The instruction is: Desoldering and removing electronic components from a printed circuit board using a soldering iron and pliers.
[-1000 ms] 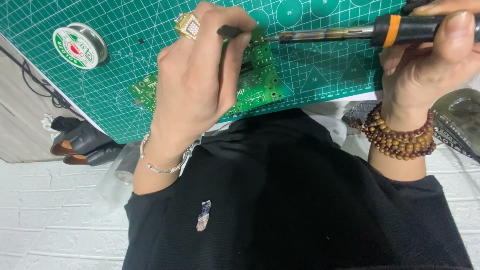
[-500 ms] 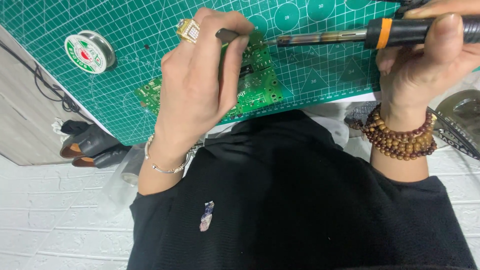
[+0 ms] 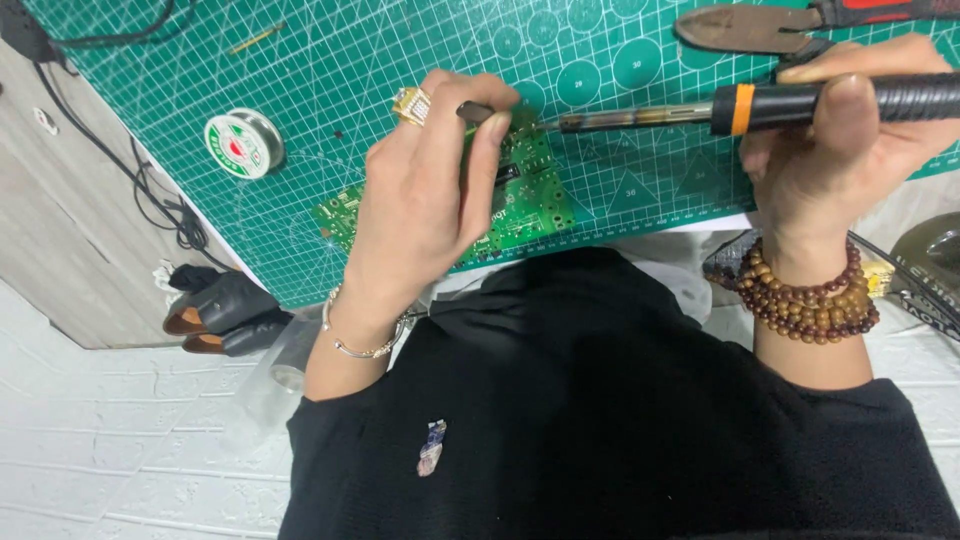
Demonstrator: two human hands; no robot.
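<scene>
The left hand (image 3: 425, 195), wearing a gold ring and a thin silver bangle, rests on a green printed circuit board (image 3: 520, 205) that lies on the green gridded cutting mat (image 3: 400, 50) near its front edge; its thumb and forefinger are pinched together on a small dark piece above the board. The right hand (image 3: 835, 140), with brown wooden bead bracelets at the wrist, has its fingers wrapped around a black soldering iron with an orange collar (image 3: 740, 105), the metal tip reaching the board. A round solder spool with a green, white and red label (image 3: 243, 143) sits to the left on the mat. Red-handled cutting pliers (image 3: 770, 25) lie at the mat's far right.
</scene>
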